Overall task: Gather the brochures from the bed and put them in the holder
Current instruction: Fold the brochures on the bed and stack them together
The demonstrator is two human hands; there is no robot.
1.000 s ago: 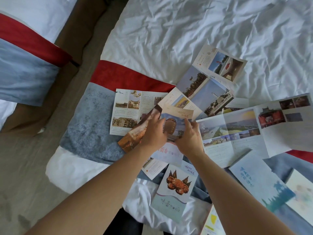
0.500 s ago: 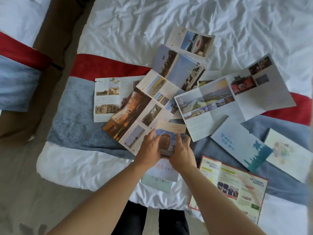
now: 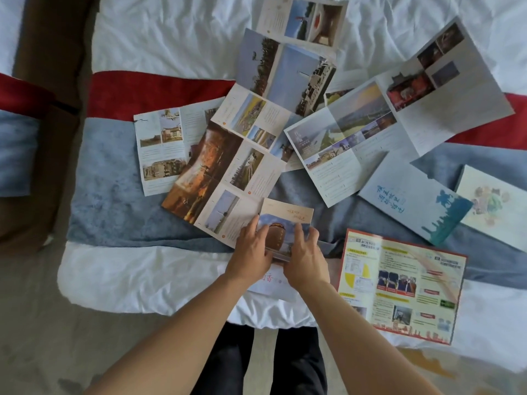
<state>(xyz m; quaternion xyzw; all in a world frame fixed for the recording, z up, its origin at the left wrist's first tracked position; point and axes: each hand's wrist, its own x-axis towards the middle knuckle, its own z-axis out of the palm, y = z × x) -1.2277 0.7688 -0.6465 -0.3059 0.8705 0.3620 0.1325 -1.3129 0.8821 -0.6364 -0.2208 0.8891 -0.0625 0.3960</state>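
Red characters on white leaflet (image 3: 271, 283), unreadable.

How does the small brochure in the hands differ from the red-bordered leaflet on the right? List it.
1. The small brochure is held by both the left hand and the right hand; the red-bordered leaflet lies untouched.
2. The small brochure looks folded shut and compact; the red-bordered leaflet lies spread open and larger.
3. The small brochure has a tan top above one photo; the red-bordered leaflet is yellowish with many text blocks and small pictures.

Both are printed paper on the bed.
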